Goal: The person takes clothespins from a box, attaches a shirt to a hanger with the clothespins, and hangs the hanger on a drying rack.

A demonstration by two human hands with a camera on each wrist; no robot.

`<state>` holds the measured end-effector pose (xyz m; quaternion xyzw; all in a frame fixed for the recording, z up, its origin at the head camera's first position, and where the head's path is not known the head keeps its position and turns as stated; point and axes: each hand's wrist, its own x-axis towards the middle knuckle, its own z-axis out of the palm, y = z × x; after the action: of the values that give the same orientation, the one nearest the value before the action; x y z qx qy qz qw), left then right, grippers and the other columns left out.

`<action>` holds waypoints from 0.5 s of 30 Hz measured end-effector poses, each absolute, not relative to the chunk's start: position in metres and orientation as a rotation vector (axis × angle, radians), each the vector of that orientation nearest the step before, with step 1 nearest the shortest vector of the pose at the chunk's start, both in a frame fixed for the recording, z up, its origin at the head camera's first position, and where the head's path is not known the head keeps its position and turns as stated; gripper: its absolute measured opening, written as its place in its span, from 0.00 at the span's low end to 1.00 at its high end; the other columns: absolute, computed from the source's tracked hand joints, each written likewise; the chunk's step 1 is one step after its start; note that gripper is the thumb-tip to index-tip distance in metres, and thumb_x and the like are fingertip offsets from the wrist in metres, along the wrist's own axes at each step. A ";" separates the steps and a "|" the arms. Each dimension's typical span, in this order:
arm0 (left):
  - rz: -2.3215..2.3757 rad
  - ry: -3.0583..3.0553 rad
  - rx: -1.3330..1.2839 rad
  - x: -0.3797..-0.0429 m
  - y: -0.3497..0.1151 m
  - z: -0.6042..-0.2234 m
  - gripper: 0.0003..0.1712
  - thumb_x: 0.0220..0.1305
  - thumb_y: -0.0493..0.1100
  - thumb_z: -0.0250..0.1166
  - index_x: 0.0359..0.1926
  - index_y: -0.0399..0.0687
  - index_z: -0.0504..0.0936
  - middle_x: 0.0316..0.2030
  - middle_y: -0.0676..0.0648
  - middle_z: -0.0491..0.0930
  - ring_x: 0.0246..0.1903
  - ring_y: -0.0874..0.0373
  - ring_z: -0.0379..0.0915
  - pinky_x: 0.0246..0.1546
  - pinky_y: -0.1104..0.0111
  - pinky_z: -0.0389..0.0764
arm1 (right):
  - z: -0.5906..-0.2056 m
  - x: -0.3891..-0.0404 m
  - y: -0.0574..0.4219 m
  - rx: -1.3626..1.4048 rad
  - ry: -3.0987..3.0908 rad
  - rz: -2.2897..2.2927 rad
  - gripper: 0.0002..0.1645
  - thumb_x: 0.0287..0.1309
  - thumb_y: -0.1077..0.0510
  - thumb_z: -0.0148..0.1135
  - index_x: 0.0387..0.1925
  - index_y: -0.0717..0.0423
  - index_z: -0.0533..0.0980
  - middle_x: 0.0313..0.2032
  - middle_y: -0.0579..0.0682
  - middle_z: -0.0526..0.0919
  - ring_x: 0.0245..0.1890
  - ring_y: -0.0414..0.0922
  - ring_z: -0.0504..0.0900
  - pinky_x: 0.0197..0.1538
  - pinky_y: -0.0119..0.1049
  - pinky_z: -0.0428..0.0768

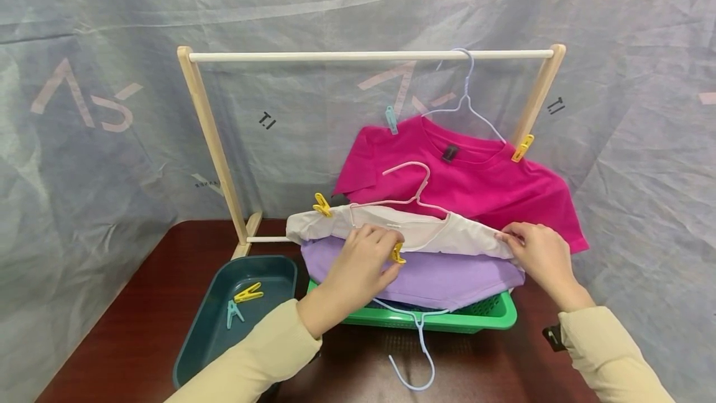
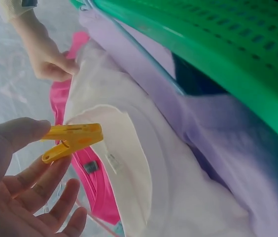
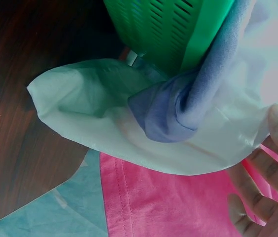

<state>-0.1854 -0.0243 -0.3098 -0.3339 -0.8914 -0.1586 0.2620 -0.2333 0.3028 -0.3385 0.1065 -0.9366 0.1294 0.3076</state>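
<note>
Twice, "T.I" (image 1: 267, 120) behind white shirt (image 1: 470, 239)

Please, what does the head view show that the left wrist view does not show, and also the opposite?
Only the head view shows the rack, and the dark tray with two clothespins in it. Only the left wrist view shows the palm side of the left hand. Both show a yellow clothespin in that hand, the right hand, white shirt, purple cloth, pink shirt and green basket.

Wrinkled grey sheeting (image 1: 100, 185) hangs behind; glossy reddish-brown tabletop (image 1: 140, 313) below.
</note>
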 end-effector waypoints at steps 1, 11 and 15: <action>-0.429 -2.415 -0.905 -0.186 -0.022 -0.310 0.17 0.52 0.45 0.67 0.44 0.51 0.74 0.37 0.56 0.79 0.46 0.58 0.69 0.41 0.66 0.67 | -0.339 -0.233 0.303 0.281 -2.477 0.345 0.04 0.45 0.57 0.67 0.27 0.52 0.82 0.22 0.52 0.83 0.23 0.54 0.77 0.20 0.44 0.70; -0.422 -2.374 -0.964 -0.190 0.005 -0.303 0.17 0.54 0.47 0.66 0.44 0.51 0.74 0.37 0.56 0.79 0.45 0.59 0.70 0.42 0.67 0.67 | -0.339 -0.230 0.302 0.287 -2.450 0.348 0.03 0.44 0.59 0.67 0.26 0.51 0.81 0.20 0.50 0.81 0.21 0.51 0.76 0.18 0.38 0.67; -0.408 -2.334 -0.970 -0.191 0.016 -0.300 0.17 0.54 0.48 0.65 0.45 0.52 0.74 0.38 0.56 0.79 0.44 0.60 0.69 0.42 0.68 0.67 | -0.339 -0.229 0.301 0.290 -2.443 0.347 0.03 0.44 0.58 0.68 0.26 0.51 0.81 0.20 0.51 0.81 0.21 0.52 0.77 0.19 0.40 0.68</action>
<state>-0.1914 0.0165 -0.3003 -0.3631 -0.8733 -0.1527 0.2866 -0.2294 0.3014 -0.3392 0.1105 -0.9306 0.1323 0.3229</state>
